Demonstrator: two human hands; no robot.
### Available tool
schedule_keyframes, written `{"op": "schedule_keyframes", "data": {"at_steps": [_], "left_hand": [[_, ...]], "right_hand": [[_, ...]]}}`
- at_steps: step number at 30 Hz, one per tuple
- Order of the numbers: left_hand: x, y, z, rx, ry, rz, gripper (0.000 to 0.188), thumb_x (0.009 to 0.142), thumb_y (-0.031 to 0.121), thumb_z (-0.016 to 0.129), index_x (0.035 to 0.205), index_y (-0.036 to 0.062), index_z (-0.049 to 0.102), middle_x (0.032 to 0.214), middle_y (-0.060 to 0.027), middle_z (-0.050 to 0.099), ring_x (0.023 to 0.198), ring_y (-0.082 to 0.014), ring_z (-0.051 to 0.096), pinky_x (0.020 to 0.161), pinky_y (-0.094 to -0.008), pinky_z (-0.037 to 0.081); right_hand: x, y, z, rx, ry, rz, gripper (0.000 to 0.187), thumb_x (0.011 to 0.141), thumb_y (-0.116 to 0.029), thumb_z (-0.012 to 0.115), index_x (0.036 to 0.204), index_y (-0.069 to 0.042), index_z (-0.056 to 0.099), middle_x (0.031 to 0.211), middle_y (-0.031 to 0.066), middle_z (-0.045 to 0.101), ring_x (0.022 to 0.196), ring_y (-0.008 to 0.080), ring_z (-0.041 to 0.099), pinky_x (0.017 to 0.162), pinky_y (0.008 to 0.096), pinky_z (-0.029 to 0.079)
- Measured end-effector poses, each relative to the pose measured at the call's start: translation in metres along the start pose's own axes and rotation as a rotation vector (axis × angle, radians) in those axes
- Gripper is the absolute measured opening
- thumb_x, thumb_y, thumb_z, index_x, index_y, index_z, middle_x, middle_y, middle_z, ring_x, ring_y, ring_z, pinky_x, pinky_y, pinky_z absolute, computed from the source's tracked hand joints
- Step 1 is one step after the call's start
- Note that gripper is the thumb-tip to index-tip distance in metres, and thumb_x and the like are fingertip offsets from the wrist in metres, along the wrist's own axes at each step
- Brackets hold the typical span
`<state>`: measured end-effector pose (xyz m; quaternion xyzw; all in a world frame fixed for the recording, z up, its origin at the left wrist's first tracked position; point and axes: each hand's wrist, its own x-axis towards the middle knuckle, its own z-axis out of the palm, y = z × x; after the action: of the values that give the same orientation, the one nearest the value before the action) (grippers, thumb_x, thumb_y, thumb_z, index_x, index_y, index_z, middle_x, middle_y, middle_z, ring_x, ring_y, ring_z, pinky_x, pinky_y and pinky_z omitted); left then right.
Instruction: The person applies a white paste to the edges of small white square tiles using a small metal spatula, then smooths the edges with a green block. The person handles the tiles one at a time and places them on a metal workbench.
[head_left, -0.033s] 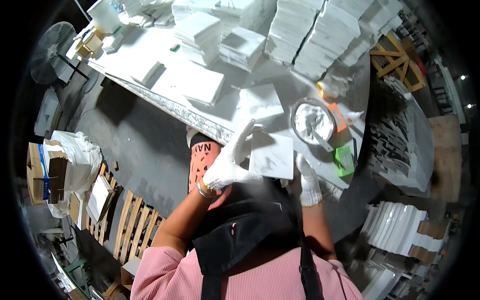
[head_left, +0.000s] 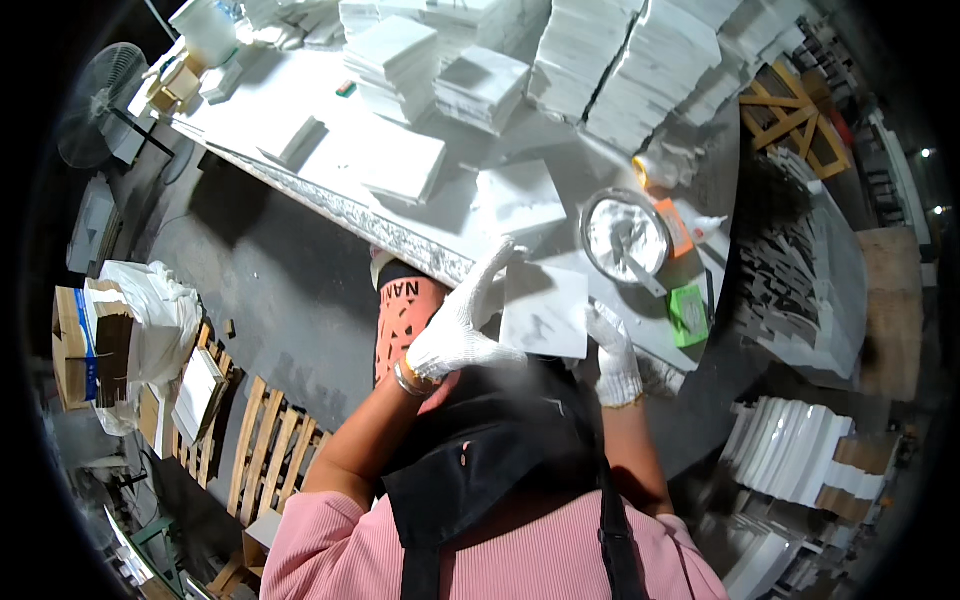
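Note:
A square white marble tile (head_left: 545,312) with grey veins is held level over my lap at the table's near edge. My left hand (head_left: 465,328), in a white knit glove, grips it from the left, with one digit stretched up along its side and the others at the lower left corner. At the right edge of the tile, my gloved right hand (head_left: 614,358) has its fingers bent and pressed against the side. The undersides of both grips are hidden. Just beyond lies another marble tile (head_left: 522,197) on the white table (head_left: 460,170).
Right of the tile stand a bowl of white paste (head_left: 612,228) with a scraper, an orange box (head_left: 674,228) and a green box (head_left: 688,315). Farther back are tile stacks (head_left: 480,85). A fan (head_left: 100,105) and wooden pallets (head_left: 265,450) are at the left.
My right hand has shifted slightly left, and its fingers now meet the tile's right edge. My left hand keeps its grip.

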<state>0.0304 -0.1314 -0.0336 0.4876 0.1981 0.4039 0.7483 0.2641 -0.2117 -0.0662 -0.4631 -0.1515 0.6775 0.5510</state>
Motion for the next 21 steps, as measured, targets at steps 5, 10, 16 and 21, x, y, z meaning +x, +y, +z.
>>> {"op": "schedule_keyframes", "data": {"at_steps": [5,10,16,21], "left_hand": [[-0.012,-0.017,-0.001,-0.271,0.069,-0.063,0.111,0.069,0.004,0.078,0.16,0.0053,0.014,0.164,-0.0127,0.02,0.152,-0.0208,0.016,0.122,-0.038,0.016],[-0.025,-0.026,0.005,-0.351,0.121,-0.393,0.069,0.085,0.015,0.071,0.146,-0.0024,0.042,0.142,-0.0091,0.052,0.127,-0.0158,0.05,0.103,-0.0297,0.041],[-0.024,-0.002,0.021,-0.305,0.1,-0.459,0.052,0.086,0.016,0.072,0.132,-0.0034,0.056,0.101,-0.0035,0.067,0.083,-0.0099,0.061,0.072,-0.0236,0.048],[-0.027,0.005,0.03,-0.331,0.1,-0.516,0.053,0.084,0.014,0.075,0.132,-0.0027,0.056,0.104,-0.0039,0.067,0.087,-0.0105,0.062,0.075,-0.0242,0.049]], "right_hand": [[-0.019,-0.01,0.02,-0.039,0.003,-0.138,0.025,0.09,-0.006,0.067,0.112,0.007,0.065,0.1,0.0063,0.068,0.092,0.0126,0.063,0.087,0.0267,0.049],[-0.027,-0.007,0.009,-0.369,-0.027,-0.255,0.026,0.087,-0.005,0.071,0.109,0.007,0.066,0.095,0.0059,0.068,0.086,0.0114,0.063,0.078,0.0238,0.05],[-0.031,-0.032,0.028,-0.464,0.058,-0.233,0.021,0.089,-0.01,0.072,0.105,0.004,0.07,0.088,0.005,0.071,0.076,0.0069,0.062,0.07,0.0224,0.05],[-0.01,-0.042,0.022,-0.284,0.141,-0.28,0.023,0.1,-0.016,0.059,0.11,0.003,0.069,0.088,0.0086,0.072,0.073,0.0124,0.067,0.067,0.0241,0.052]]}}
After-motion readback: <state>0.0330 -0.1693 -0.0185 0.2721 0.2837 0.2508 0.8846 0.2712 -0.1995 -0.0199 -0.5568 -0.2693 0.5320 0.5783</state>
